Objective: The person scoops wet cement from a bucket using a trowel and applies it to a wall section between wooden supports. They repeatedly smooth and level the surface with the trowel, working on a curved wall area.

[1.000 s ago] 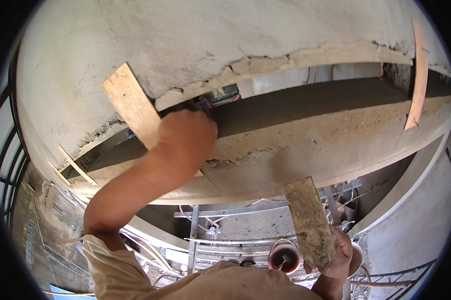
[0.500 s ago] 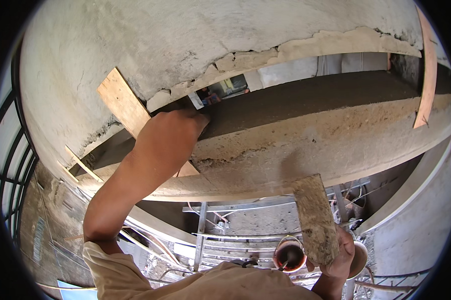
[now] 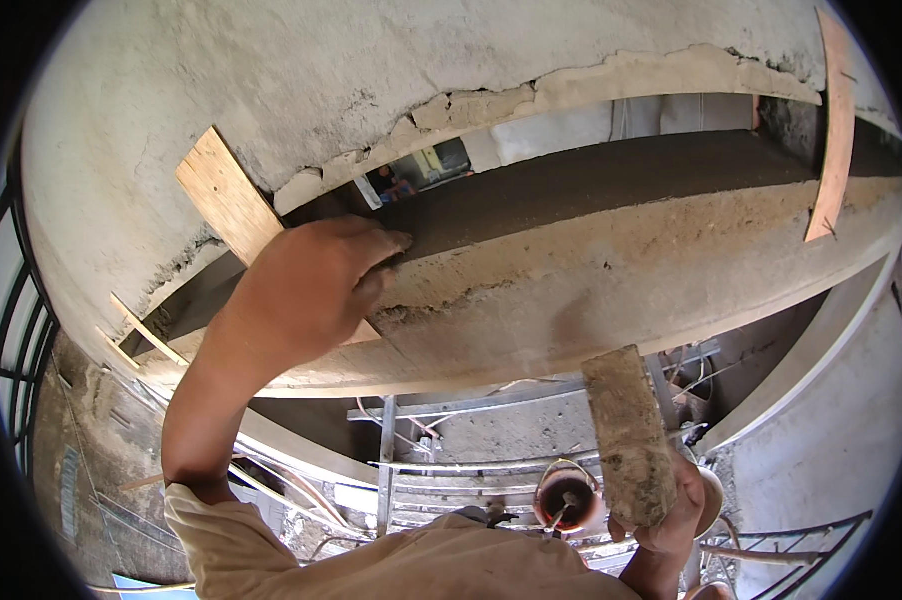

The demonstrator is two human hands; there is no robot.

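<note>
My left hand (image 3: 316, 275) reaches up to the front edge of a long ledge of smooth, damp grey mortar (image 3: 591, 190). Its fingers lie at the edge, with a gap between the upper finger and the thumb below; no tool shows in them. The inner side of the grip is partly hidden. Down at the right, my right hand (image 3: 676, 500) grips the lower end of a mortar-smeared wooden board (image 3: 629, 435), held upright in front of the pale beam (image 3: 611, 270). Some of the right fingers are behind the board.
A wooden strip (image 3: 229, 195) crosses the opening beside my left forearm; another strip (image 3: 833, 130) stands at the right. Below are scaffold rails (image 3: 471, 408), a bucket (image 3: 568, 497) with a handled tool inside, and a second bucket (image 3: 711, 500). Broken plaster (image 3: 611, 75) edges the opening.
My left hand has turned and shifted slightly along the ledge edge, its finger and thumb now showing apart. The whole view has moved a little; the right hand still holds the board.
</note>
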